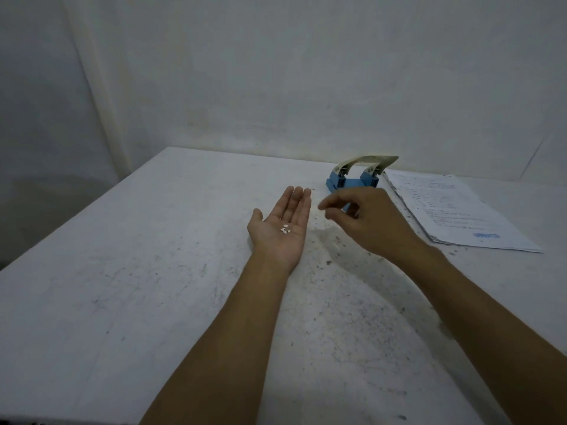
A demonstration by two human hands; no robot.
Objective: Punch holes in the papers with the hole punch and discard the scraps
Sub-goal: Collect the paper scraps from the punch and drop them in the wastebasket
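My left hand (pixel 280 223) lies palm up and flat over the table, and several small white paper scraps (pixel 285 230) rest in the palm. My right hand (pixel 365 223) hovers just to its right with fingers loosely curled and thumb and forefinger near each other; whether it pinches a scrap I cannot tell. Behind my right hand stands the blue hole punch (pixel 356 177) with a cream lever, partly hidden by my fingers. A stack of printed papers (pixel 457 213) lies on the table to the right of the punch.
The white table (pixel 153 271) is scuffed and speckled with dark marks near my hands. A white wall runs along the table's far edge, and the table's left edge drops off to the floor.
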